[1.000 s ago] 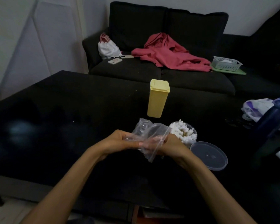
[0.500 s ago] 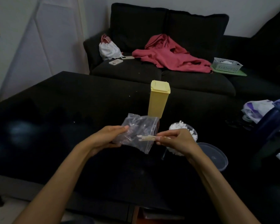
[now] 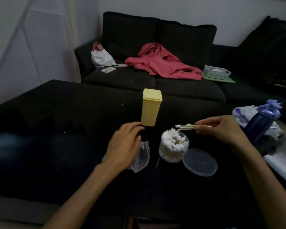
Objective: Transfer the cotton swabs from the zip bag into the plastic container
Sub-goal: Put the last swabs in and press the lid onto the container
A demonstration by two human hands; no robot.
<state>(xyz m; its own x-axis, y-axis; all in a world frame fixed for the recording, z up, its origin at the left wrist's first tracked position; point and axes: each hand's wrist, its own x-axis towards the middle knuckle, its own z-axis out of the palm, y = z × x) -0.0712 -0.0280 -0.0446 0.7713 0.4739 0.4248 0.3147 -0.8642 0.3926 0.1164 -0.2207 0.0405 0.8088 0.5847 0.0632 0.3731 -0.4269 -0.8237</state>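
now dropped on the worktop [image 3: 48,146] left of the swab-filled plastic container [image 3: 173,147]: zip bag [image 3: 141,157], under released left hand [image 3: 123,146]; right hand [image 3: 221,129] grip pinching cotton swabs [image 3: 186,126] just above container.

Both bare forearms rise from the lower edge toward mid-frame, the left hand [image 3: 124,146] palm-down left of centre with fingers loosely extended and holding nothing, while the right hand [image 3: 221,129], raised at centre right, keeps a pinching grip between thumb and fingertips, its knuckles turned upward.
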